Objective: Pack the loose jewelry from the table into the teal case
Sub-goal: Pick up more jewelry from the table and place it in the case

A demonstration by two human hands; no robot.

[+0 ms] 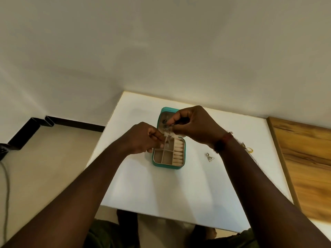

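Seen from above, a grey cable hangs at the far left over a pale floor, with a black baseboard along the wall behind it. A white tabletop fills the middle. The person's left hand reaches in from the lower left, its grip narrow, thumb and fingertips pinching a small pale piece; what that piece is cannot be told. Just beneath the hands, near the tabletop's far edge, the teal case lies open, its lid tipped back toward the wall. Its base shows beige square compartments and, on the right side, a row of cream ring rolls. The right hand hovers over the lid, its grip also narrow, fingertips pinching a small silvery piece of jewelry right beside the pale piece. A red thread band circles the right wrist. To the right of the case, loose on the tabletop, lies a triangular silver earring, and farther right a yellow ring, partly hidden by the forearm. A wooden panel borders the tabletop's right edge.
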